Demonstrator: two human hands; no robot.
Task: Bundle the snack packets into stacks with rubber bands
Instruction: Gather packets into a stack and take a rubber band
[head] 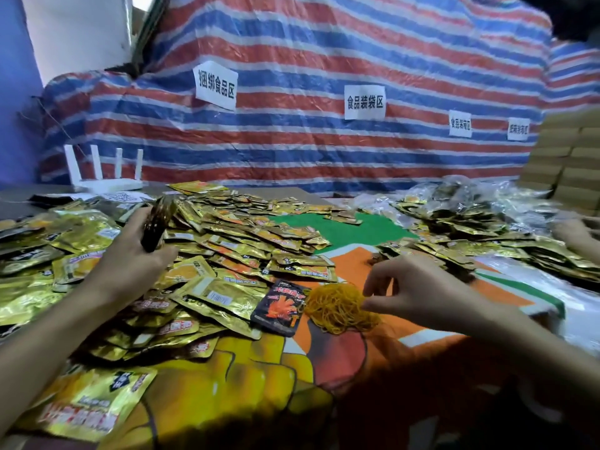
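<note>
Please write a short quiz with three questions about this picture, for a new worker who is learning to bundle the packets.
1. True or false: the left hand grips a stack of packets held up above the heap.
2. Multiple choice: the right hand reaches to
A) the white router
B) the pile of rubber bands
C) a paper label on the tarpaulin
3. Short answer: what colour is the single packet lying right beside the rubber bands?

Key: 1 true. 2 B. 3 black.
</note>
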